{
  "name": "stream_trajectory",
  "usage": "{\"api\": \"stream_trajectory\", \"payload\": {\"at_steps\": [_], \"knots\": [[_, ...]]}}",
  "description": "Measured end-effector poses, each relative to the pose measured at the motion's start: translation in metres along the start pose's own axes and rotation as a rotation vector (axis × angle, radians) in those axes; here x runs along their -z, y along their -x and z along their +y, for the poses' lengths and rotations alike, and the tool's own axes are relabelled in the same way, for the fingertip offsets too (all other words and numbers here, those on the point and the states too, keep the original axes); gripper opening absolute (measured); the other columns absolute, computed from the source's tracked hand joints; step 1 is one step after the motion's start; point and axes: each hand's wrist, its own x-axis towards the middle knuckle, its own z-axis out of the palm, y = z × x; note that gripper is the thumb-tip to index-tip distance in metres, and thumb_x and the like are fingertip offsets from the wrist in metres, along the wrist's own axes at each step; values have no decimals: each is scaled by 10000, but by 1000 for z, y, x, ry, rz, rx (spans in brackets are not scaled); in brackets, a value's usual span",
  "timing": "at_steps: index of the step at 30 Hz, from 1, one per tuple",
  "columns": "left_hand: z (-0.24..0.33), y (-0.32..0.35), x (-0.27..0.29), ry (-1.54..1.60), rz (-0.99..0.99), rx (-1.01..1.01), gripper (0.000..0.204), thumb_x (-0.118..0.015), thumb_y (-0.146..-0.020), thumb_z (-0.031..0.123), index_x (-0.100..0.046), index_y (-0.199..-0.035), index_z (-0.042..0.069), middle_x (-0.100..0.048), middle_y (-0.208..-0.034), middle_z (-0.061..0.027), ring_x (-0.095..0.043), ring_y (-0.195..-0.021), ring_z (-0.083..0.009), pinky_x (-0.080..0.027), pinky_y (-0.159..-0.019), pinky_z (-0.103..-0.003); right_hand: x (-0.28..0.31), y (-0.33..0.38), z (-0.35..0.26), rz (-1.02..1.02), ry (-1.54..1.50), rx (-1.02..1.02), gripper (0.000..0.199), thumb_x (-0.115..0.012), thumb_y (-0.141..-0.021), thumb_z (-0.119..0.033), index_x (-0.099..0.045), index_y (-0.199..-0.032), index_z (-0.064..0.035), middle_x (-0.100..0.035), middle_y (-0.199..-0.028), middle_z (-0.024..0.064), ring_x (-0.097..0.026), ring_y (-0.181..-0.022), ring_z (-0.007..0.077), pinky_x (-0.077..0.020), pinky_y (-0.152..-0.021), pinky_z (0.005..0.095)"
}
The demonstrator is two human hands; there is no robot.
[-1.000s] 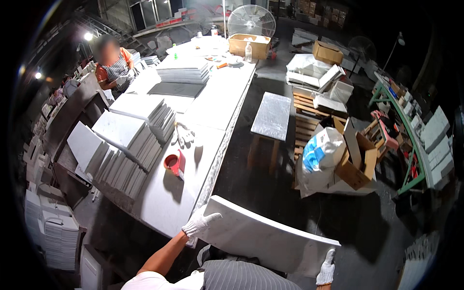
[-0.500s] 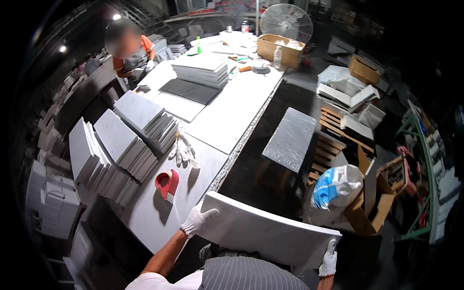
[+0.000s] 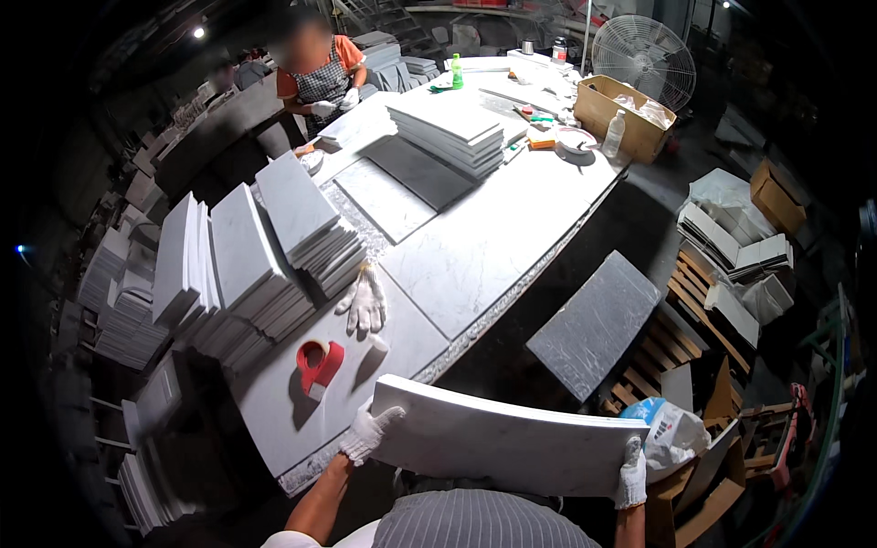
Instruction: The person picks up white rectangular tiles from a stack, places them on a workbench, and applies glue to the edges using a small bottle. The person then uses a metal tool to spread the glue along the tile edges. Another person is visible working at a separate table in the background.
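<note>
A long white stone tile (image 3: 512,443) is held in front of my body, just off the near end of the table. My left hand (image 3: 373,431), in a white knit glove, grips its left end with the thumb over the face. At the other end my right hand (image 3: 631,475), gloved too, is closed round the edge. On the table near my left hand lie a red tape dispenser (image 3: 320,365), a small white cylinder (image 3: 377,344) and a spare white glove (image 3: 365,300). Leaning stacks of pale tiles (image 3: 242,242) stand at the table's left side.
The stone-topped table (image 3: 484,274) runs away from me, bearing a tile pile (image 3: 448,137), a dark tile (image 3: 420,172) and a cardboard box (image 3: 621,114). Right of it stand a grey-topped bench (image 3: 598,324), pallets (image 3: 703,297) and a white-blue sack (image 3: 676,434). A co-worker (image 3: 320,78) is beyond, left.
My view has swung left, so the table and bench sit further right in the picture. The tile stays in both hands. The co-worker's hands remain near their lap.
</note>
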Motion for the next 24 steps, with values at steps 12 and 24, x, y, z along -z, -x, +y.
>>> {"api": "stream_trajectory", "payload": {"at_steps": [12, 24], "knots": [[34, -151, -9, 37, 6, -17, 518, -750, -839, 379, -615, -1144, -17, -682, -961, -42, -583, -841, -102, -501, -750, -273, -64, -130, -102, 44, 144, 58, 674, -366, -996, -576, -551, -1247, 22, -609, -1143, 80, -544, -1002, 168, -453, -859, 304], [29, -180, 22, 5, 165, 4, 430, -718, -878, 364, -668, -1068, -19, -686, -921, -29, -584, -841, -95, -498, -750, -266, -124, -202, -137, -65, 102, 108, 682, -382, -984, -597, -566, -1190, 26, -636, -1080, 120, -561, -991, 186, -444, -874, 331]]}}
